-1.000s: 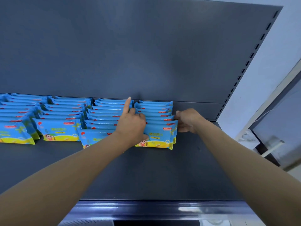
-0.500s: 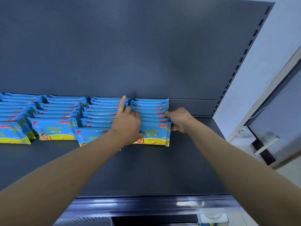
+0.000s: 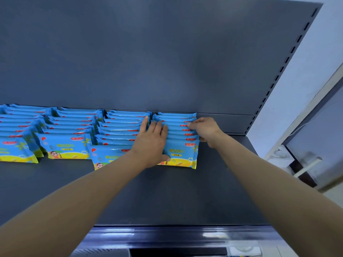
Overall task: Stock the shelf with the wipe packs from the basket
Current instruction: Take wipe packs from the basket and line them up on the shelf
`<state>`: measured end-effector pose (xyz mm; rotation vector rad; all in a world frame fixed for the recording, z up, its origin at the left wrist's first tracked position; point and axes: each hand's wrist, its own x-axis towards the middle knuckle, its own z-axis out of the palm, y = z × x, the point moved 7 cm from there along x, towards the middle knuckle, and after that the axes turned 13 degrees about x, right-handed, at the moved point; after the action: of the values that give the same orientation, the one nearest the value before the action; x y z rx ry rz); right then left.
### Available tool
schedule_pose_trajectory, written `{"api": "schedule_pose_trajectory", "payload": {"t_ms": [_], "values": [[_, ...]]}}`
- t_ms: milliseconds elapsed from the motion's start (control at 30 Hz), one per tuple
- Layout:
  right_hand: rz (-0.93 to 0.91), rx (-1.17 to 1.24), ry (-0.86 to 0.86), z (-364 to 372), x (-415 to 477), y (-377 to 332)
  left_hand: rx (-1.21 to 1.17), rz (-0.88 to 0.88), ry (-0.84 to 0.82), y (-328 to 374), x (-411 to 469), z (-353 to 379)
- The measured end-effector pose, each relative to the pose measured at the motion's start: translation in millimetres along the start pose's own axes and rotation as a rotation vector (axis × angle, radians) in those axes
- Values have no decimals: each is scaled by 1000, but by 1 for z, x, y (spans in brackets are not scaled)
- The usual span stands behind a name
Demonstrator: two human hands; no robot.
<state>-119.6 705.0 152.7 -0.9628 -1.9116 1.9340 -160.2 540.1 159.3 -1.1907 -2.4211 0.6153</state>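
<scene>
Blue and yellow wipe packs stand in several front-to-back rows on the dark shelf (image 3: 167, 197). The rightmost row (image 3: 178, 130) is between my hands. My left hand (image 3: 151, 140) lies over its left part, fingers spread across the pack tops and thumb pressed on the front pack (image 3: 182, 154). My right hand (image 3: 206, 128) is at the row's right end, fingertips pinched on the edge of a pack near the middle. The neighbouring row (image 3: 118, 127) is partly hidden by my left wrist. No basket is in view.
Two more rows (image 3: 70, 125) (image 3: 16, 127) stand further left. The grey back panel (image 3: 167, 52) rises behind the packs, and a slotted upright (image 3: 278, 75) ends the shelf on the right. A glossy front rail (image 3: 176, 236) runs below. A door with a handle (image 3: 308, 164) is at far right.
My right hand has slid from the front corner of the rightmost row further back along its right end. My left hand has stayed pressed on the same row.
</scene>
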Motion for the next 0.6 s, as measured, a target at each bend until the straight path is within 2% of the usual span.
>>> {"api": "schedule_pose_trajectory", "payload": {"t_ms": [267, 433, 600], "values": [[-1, 39, 45, 4, 9, 1, 12, -16, 52, 5, 7, -5], [-76, -26, 96, -1, 13, -6, 16, -15, 57, 7, 9, -4], [-74, -32, 128, -7, 18, -6, 9, -16, 65, 8, 10, -5]]}}
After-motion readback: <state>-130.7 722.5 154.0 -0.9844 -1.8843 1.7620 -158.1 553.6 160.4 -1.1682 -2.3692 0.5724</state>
